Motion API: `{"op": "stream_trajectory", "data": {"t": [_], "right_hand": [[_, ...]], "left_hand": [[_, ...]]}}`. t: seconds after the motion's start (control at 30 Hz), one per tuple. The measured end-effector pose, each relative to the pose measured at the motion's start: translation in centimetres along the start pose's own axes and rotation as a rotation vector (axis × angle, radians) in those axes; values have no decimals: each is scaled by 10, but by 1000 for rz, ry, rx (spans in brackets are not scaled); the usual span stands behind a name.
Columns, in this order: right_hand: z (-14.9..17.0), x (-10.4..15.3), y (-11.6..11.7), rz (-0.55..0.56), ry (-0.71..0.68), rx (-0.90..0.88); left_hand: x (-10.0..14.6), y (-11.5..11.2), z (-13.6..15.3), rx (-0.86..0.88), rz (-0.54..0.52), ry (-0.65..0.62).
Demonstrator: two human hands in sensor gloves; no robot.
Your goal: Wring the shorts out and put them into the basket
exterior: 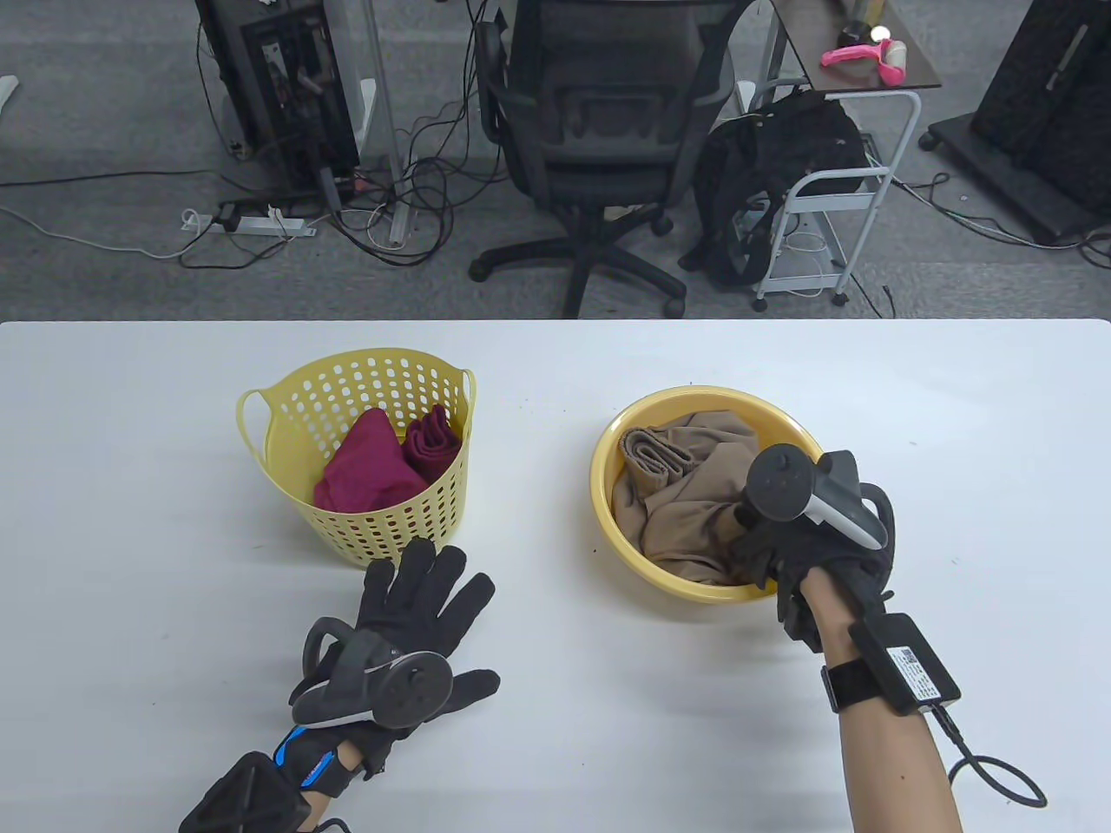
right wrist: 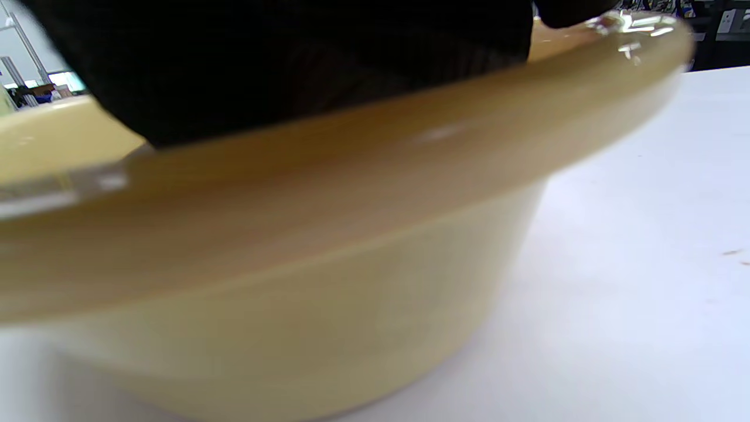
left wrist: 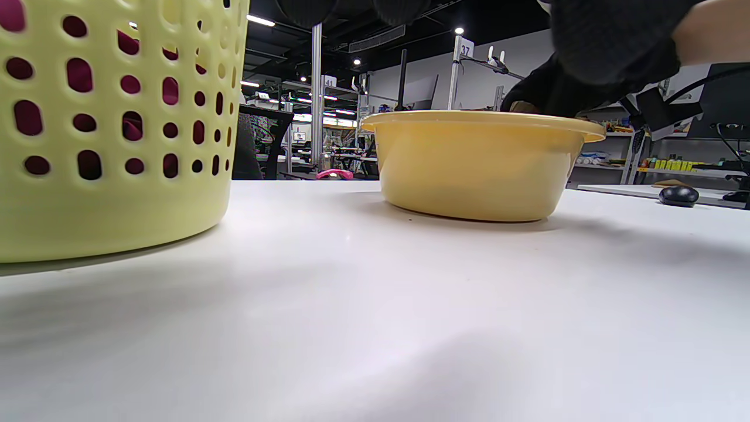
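Tan shorts [exterior: 686,499] lie crumpled in a yellow basin [exterior: 608,451] on the right of the white table. My right hand [exterior: 764,547] reaches over the basin's near right rim, its fingers curled down into the tan cloth; the tracker hides most of them. The left wrist view shows that right hand [left wrist: 586,64] dipping into the basin [left wrist: 474,170]. Up close, the basin's rim [right wrist: 293,234] sits under the black glove [right wrist: 293,58]. A yellow perforated basket [exterior: 391,521] stands at centre left with maroon clothes [exterior: 373,468] inside. My left hand [exterior: 425,599] lies flat with fingers spread, just in front of the basket [left wrist: 105,146].
Bare white tabletop [exterior: 538,694] lies between and in front of the two containers. Beyond the far table edge stand an office chair [exterior: 599,130], a white cart [exterior: 833,191] and a black backpack [exterior: 772,173]. A cable [exterior: 998,772] hangs from my right wrist.
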State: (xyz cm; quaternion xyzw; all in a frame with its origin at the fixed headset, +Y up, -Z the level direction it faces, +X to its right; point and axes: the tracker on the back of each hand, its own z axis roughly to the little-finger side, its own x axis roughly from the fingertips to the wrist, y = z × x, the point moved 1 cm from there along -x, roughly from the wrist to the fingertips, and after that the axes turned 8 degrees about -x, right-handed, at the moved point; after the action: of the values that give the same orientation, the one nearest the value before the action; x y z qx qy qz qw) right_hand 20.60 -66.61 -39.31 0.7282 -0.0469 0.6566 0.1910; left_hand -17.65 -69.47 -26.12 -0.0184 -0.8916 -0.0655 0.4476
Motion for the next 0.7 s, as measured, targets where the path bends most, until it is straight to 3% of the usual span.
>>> {"op": "stream_trajectory", "data": {"t": [0.5, 0.7], "right_hand": [[-31, 16, -30, 49, -89, -47], [-54, 30, -47, 85, -170, -184]], "left_hand": [[0, 0, -2, -5, -1, -7], [0, 0, -3, -7, -2, -8]]}}
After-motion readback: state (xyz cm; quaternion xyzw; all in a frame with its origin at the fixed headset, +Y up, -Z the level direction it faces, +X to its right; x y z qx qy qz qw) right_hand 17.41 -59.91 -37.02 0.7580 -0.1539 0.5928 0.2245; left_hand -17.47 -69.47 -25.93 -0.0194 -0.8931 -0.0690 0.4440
